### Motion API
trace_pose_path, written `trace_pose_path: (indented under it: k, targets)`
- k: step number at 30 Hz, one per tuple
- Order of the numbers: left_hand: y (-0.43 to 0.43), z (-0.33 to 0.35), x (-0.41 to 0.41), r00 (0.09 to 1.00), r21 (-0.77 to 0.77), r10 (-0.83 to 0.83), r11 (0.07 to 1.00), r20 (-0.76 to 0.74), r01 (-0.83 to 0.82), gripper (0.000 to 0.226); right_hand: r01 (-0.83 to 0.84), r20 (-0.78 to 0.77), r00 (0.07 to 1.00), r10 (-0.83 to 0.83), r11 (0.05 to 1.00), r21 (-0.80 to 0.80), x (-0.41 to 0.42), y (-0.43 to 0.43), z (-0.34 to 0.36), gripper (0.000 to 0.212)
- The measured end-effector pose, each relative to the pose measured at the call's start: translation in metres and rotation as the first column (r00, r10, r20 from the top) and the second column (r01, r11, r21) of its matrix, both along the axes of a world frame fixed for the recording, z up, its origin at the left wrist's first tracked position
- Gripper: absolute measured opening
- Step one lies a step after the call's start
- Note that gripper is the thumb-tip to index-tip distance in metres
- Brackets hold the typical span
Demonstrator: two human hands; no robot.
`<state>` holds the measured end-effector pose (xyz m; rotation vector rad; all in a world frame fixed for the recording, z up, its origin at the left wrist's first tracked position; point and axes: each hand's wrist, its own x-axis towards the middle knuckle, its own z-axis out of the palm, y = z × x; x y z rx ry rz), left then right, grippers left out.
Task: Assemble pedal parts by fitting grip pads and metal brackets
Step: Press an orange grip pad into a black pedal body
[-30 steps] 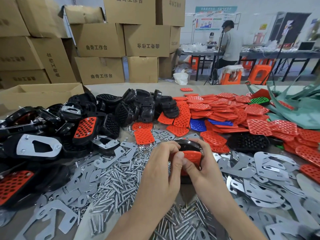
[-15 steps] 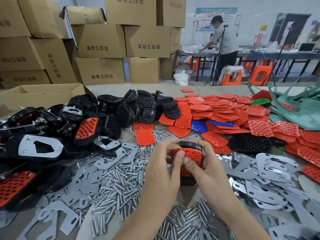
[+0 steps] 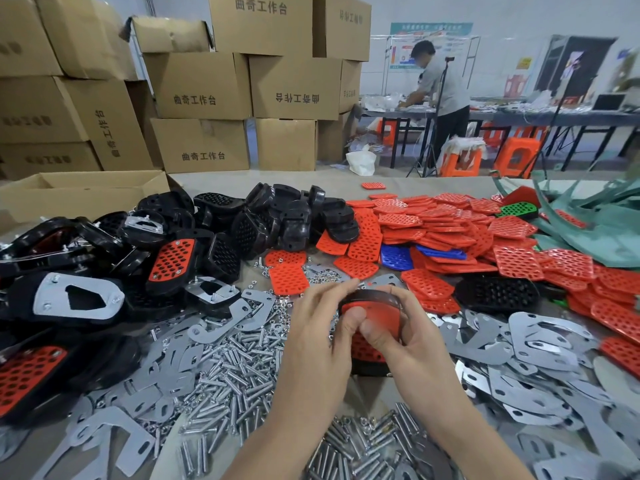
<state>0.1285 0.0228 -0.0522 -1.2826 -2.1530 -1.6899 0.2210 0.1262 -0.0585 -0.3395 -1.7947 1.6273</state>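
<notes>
Pressing thumbs on the bendy-looking red pad (image 3: 385,316), my left hand (image 3: 322,329) and right hand (image 3: 407,339) clasp the rim of the seemingly stiff, light pedal (image 3: 370,295), near the tabletop's (image 3: 304,181) front edge.

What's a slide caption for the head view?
Left hand and right hand grip a black pedal, thumbs on its red pad, above loose bolts and brackets.

Stacked cardboard boxes (image 3: 201,84) on the left, pale wall (image 3: 433,8) with a poster (image 3: 429,29), long table (image 3: 519,116) at back right, orange stools (image 3: 517,157) by it, person (image 3: 446,88) standing there, tripod (image 3: 433,140), dark doorway (image 3: 575,60)
</notes>
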Motion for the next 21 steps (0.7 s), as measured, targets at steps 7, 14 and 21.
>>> trace_pose_path:
  k: [7,14,21]
  targets:
    - [-0.006,0.008,0.001,0.929,0.048,-0.206,0.978,0.306,0.202,0.022,-0.005,-0.049,0.999,0.007,0.999,0.049,0.002,-0.012,0.008,0.02]
    - [-0.005,0.007,-0.001,0.928,0.05,-0.222,0.975,0.301,0.217,0.035,0.033,-0.01,0.999,-0.033,0.999,-0.024,0.0,-0.011,0.003,0.028]
    - [-0.006,0.002,-0.002,0.992,-0.056,-0.103,0.993,0.077,0.107,0.029,0.028,-0.018,0.999,-0.028,0.999,-0.024,-0.001,-0.008,0.005,0.027]
